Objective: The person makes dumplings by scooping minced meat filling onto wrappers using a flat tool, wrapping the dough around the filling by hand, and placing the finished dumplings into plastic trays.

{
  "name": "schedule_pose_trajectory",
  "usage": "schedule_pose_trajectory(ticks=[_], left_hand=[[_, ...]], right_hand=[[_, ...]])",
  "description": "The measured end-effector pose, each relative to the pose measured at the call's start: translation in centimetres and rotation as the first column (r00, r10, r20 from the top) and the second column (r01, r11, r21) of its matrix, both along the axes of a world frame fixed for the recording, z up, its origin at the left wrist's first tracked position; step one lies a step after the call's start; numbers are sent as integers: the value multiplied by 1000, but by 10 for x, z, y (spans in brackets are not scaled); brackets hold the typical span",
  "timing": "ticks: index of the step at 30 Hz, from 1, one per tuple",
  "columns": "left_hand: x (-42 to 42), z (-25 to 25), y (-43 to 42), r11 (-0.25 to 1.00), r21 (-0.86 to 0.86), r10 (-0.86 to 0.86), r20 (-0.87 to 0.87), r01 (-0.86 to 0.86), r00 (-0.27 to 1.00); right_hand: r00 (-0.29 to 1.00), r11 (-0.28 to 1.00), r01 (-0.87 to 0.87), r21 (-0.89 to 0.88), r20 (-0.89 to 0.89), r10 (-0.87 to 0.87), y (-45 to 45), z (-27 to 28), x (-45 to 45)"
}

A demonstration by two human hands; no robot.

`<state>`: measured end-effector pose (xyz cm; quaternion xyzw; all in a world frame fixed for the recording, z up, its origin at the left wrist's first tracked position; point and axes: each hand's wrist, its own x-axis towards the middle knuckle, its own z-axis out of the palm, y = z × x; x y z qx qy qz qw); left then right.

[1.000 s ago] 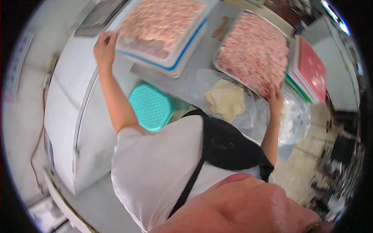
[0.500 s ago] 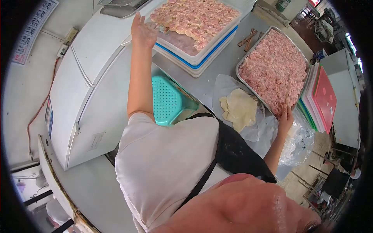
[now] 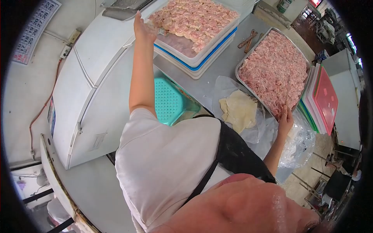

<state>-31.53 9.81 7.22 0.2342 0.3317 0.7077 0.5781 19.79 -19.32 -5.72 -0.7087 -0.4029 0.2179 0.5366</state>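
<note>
My left hand (image 3: 145, 32) is at the near left corner of a white plastic tray (image 3: 186, 59) of folded dumplings (image 3: 198, 19). One finger points up, and the others reach over the tray's edge, apart and partly blurred. At the lower end of a metal tray (image 3: 248, 86) heaped with pink minced meat (image 3: 274, 64), my right hand (image 3: 285, 119) is closed around a thin stick (image 3: 288, 87). The stick's upper part lies against the meat. Between the two trays, a pile of pale dough wrappers (image 3: 240, 110) rests on clear plastic.
Blue- and white-rimmed trays (image 3: 196, 73) are stacked under the dumplings. Colored plastic boards (image 3: 325, 101) stand beside the meat tray. Brown tongs (image 3: 247, 40) lie on the metal table (image 3: 198, 87). A turquoise perforated stool (image 3: 168, 101) sits below, and a white fridge (image 3: 101, 112) is to the left.
My left hand has shifted slightly, with its fingers a little farther apart over the tray's edge. My right hand and the stick are almost unmoved. The whole view has shifted slightly.
</note>
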Motion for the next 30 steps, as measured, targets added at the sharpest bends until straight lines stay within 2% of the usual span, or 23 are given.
schedule_pose_trajectory(ticks=[2, 4, 7, 10, 13, 16, 17, 19, 22, 23, 26, 30], left_hand=[[11, 0, -18, 999, 10, -48, 10, 48, 999], [18, -3, -30, 987, 18, -160, 16, 159, 987], [30, -4, -16, 967, 105, -232, -31, 234, 972], [27, -7, 9, 969, 161, -178, -59, 185, 982], [26, -6, -4, 955, 186, -218, -76, 229, 973], [55, 22, -55, 997, -9, -70, 88, 71, 994], [56, 19, -54, 994, 15, -111, 75, 110, 991], [56, 5, -55, 982, 60, -185, 52, 181, 981], [55, -8, -24, 965, 199, -171, -31, 174, 985], [53, -12, -20, 973, 176, -150, -16, 151, 989], [52, -10, -22, 986, 123, -113, 1, 112, 994], [62, 9, -65, 986, 91, -140, 3, 139, 990]], right_hand=[[997, 999, -18, -40, -72, 15, -2, 7, -2], [997, 999, -19, -25, -71, 18, -2, 4, -1], [1000, 1000, -27, -2, -15, 27, -1, -3, 4], [999, 999, -29, -18, -14, 29, -1, -3, 5], [999, 1000, -27, -11, -41, 27, -3, -2, 3], [999, 999, -25, 34, 31, 24, -1, -3, 1], [997, 998, -25, 51, 71, 21, -1, -4, 1], [999, 1000, -24, 19, -26, 24, -3, -2, 0], [997, 999, -22, -32, -70, 19, -4, 1, 1], [998, 999, -18, -48, -69, 14, -5, 2, 2], [994, 1000, 19, -15, 109, -17, -2, -7, 6], [1000, 992, 28, -125, 11, -27, -5, 6, 1]])
